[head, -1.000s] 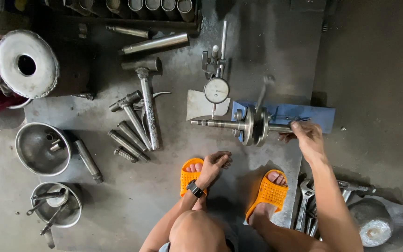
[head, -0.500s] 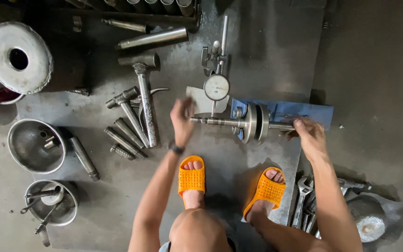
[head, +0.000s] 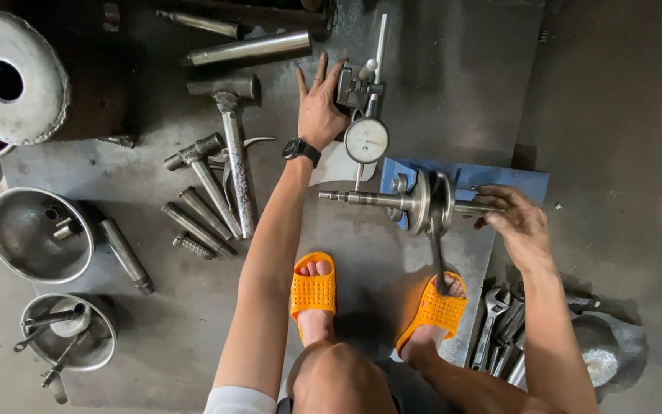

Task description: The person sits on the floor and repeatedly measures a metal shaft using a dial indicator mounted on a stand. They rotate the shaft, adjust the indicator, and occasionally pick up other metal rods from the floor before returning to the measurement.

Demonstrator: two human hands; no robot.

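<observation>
While the left hand (head: pixel 320 113) rests open against the dial gauge (head: pixel 366 139), right hand (head: pixel 516 222) fingers grip the crankshaft (head: pixel 415 202).

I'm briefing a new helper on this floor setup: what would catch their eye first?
Probably the bright orange slotted sandals at bottom centre. Above them, the steel crankshaft assembly lies over a blue sheet, the right hand on its end. The left hand reaches the round white dial gauge.

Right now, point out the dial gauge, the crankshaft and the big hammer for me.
dial gauge (head: pixel 366 139), head view, centre of its round white face.
crankshaft (head: pixel 423 202), head view, on the disc-shaped web at its middle.
big hammer (head: pixel 237 172), head view, midway along its metal handle.
</observation>
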